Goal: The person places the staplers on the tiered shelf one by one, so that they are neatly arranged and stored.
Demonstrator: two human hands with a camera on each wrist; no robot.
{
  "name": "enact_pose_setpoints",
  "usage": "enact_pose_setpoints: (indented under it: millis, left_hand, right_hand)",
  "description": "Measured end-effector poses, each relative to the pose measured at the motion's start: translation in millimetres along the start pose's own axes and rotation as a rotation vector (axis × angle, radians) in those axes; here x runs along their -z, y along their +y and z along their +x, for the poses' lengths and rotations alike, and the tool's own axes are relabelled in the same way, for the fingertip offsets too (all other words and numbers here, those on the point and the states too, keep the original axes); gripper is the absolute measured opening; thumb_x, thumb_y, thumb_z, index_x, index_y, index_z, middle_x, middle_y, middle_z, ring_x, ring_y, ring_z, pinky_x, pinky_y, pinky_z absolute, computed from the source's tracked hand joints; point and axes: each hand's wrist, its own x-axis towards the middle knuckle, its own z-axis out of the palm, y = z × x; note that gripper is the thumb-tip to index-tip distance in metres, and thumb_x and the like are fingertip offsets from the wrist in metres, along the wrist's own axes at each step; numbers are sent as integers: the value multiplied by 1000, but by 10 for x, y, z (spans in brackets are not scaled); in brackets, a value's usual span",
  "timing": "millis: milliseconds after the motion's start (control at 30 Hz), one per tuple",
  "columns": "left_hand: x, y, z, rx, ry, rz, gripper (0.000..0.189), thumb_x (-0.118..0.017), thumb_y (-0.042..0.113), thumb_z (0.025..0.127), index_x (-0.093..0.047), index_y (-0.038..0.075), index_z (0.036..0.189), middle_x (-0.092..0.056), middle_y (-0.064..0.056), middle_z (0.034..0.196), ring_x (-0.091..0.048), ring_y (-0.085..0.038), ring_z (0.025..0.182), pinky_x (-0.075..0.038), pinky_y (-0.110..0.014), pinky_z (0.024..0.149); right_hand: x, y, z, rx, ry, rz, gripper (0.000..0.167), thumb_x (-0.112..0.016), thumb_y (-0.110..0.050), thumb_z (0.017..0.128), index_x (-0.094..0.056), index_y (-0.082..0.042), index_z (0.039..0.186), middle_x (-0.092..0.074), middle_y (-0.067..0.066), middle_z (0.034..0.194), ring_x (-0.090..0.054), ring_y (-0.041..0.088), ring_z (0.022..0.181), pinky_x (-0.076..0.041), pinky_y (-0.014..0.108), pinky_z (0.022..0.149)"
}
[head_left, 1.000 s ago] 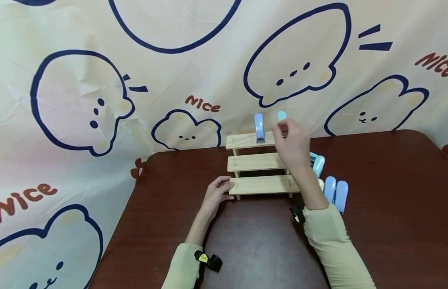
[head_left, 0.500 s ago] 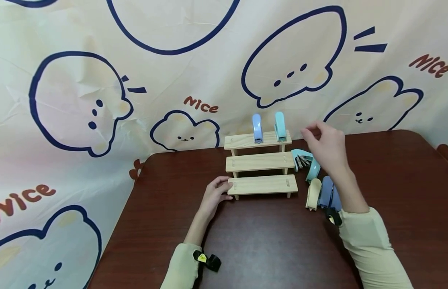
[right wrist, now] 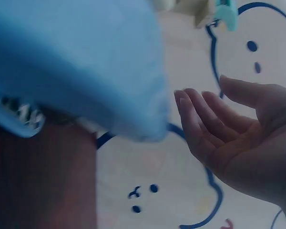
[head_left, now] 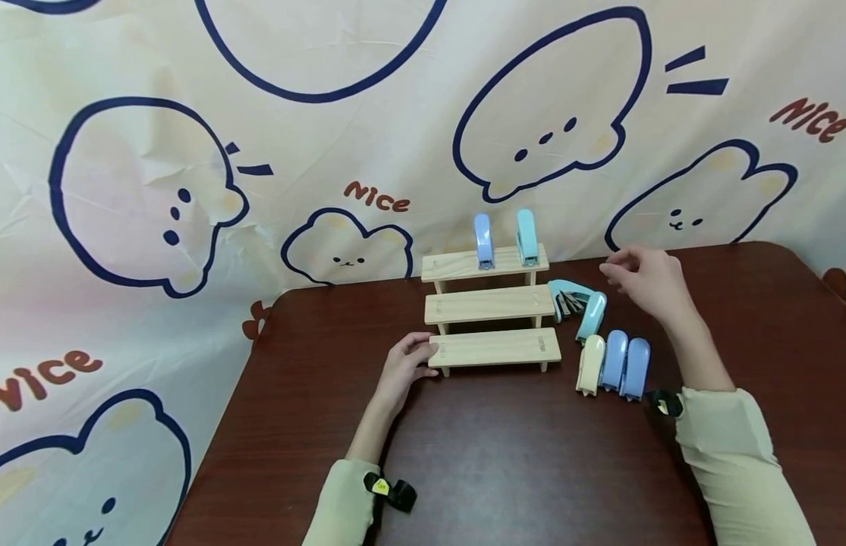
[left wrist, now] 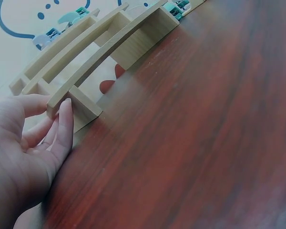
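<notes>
A three-step wooden display stand [head_left: 491, 347] is on the table. My left hand [head_left: 402, 368] holds the left end of its lowest step; in the left wrist view, thumb and fingers [left wrist: 64, 126] pinch the board's end. On the top step a blue stapler [head_left: 484, 243] and a teal stapler [head_left: 527, 239] stand side by side. To the right of the stand, my right hand [head_left: 651, 282] hovers with loosely bent fingers and nothing in them. Its nearest things are a teal stapler [head_left: 592, 317] and a splayed teal stapler [head_left: 569, 297].
Nearer the front, a cream stapler [head_left: 590, 365], a blue stapler [head_left: 614, 360] and another blue stapler [head_left: 636, 369] lie in a row. One blue stapler [right wrist: 81, 62] looms blurred in the right wrist view. A printed cloth [head_left: 354, 144] hangs behind the brown table [head_left: 504, 455].
My right hand has left the teal stapler on the top step and moved right, away from the stand. The left hand keeps its hold on the lowest step.
</notes>
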Motion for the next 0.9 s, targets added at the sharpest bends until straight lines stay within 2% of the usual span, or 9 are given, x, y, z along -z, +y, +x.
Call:
enact_pose_setpoints:
  millis: [100,233,300,467,733,900]
  left_hand:
    - [1,3,-2,-1,-1,4,35,-66,9,100,-60,-6,131,-64,-6,104,-63,-14,89,-60,-26,67]
    - [-4,4,4,-4,0,-2,34,-66,9,99,-60,-6,129,-64,-5,103,-63,-13,88,-60,-25,67]
    - [-8,1,8,-9,2,-7,33,-66,9,99,-61,-6,128,-64,-5,102,-63,-13,87,-59,-25,67]
    - [-12,-6,10,-9,2,-16,32,-67,8,98,-61,-5,126,-64,-4,101,-63,-13,86,-59,-25,66]
    - [-9,-13,21,-6,-4,-12,33,-67,9,98,-61,-4,127,-64,-4,102,-63,-14,87,-60,-26,67]
    - [0,-10,19,-6,-1,-3,33,-67,10,98,-61,-4,128,-64,-5,103,-63,-14,88,-60,-26,67]
  right_hand:
    - [-25,100,38,-15,-35,-4,30,-64,-21,105,-67,7,113,-72,24,93,-70,36,80,-51,25,58]
    - [-52,224,77,-34,-83,5,32,-64,-21,105,-65,10,115,-72,24,94,-71,37,80,-51,24,61]
    - [-64,283,88,-43,-104,20,34,-63,-21,106,-64,11,116,-71,26,96,-72,39,84,-56,25,63]
    - [-114,429,107,-72,-147,41,36,-62,-20,106,-62,13,120,-70,30,103,-72,40,89,-64,36,69]
    - [-200,568,162,-98,-255,37,32,-60,-10,104,-60,16,124,-68,32,108,-72,33,84,-64,38,72]
    - [-228,593,191,-66,-330,-1,37,-61,-12,104,-58,14,130,-67,32,112,-70,30,84,-60,35,71]
